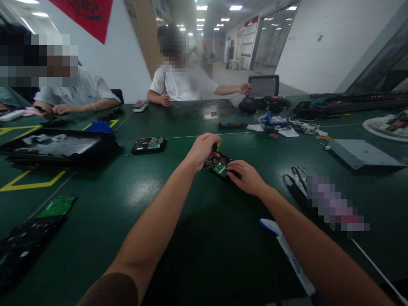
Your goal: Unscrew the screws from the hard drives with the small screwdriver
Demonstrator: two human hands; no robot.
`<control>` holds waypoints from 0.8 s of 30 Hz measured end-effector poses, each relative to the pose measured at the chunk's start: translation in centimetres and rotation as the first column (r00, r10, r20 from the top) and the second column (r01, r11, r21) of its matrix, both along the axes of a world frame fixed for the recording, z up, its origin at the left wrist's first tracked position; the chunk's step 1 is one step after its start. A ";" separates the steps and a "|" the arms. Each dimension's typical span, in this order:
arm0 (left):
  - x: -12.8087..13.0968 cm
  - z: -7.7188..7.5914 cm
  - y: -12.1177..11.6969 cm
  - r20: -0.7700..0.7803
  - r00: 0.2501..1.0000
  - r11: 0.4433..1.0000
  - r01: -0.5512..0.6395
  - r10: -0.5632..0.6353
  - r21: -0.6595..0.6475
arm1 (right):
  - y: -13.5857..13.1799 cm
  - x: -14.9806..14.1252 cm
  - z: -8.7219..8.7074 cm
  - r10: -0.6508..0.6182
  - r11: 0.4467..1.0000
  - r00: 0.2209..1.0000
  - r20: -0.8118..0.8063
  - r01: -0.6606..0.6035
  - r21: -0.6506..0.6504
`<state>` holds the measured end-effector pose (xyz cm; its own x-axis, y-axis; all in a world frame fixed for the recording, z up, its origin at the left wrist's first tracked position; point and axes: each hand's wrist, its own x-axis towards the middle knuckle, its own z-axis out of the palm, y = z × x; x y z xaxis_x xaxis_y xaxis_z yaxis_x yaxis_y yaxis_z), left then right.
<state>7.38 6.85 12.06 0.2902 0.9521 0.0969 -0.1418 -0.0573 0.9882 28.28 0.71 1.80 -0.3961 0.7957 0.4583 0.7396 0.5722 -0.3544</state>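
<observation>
View: head camera.

Carrier: one dark green surface, marked with yellow tape.

Item: flat black device with a green board, lying between the person's two hands, around midway between the left and right edges of the surface.

Left hand: fingers curled in over a yellow-and-black handle, at the device's far side; little gap between fingers and thumb.

Right hand: fingers half bent, tips touching the device's near right end; whether they pinch it cannot be told.

Toward the left edge: a second black device, apart from the hands; a black tray with a blue piece at its far right corner. Toward the near left corner: a long dark part with a green panel.

Toward the right edge: grey metal box; white round basket. Near the right forearm: blue-and-white strip; blurred pinkish item.

Toward the far edge: dark rod with a blue band; blue tangle; cables by the far right corner.

Beyond the far edge: co-worker in a white top, one arm stretched toward black objects. At far left: co-worker in a light shirt.
</observation>
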 end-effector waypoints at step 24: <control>0.0 -0.4 0.3 0.095 0.994 0.990 0.064 -0.052 -0.125 | 0.0 0.0 0.0 0.003 1.000 1.000 -0.014 -0.003 -0.004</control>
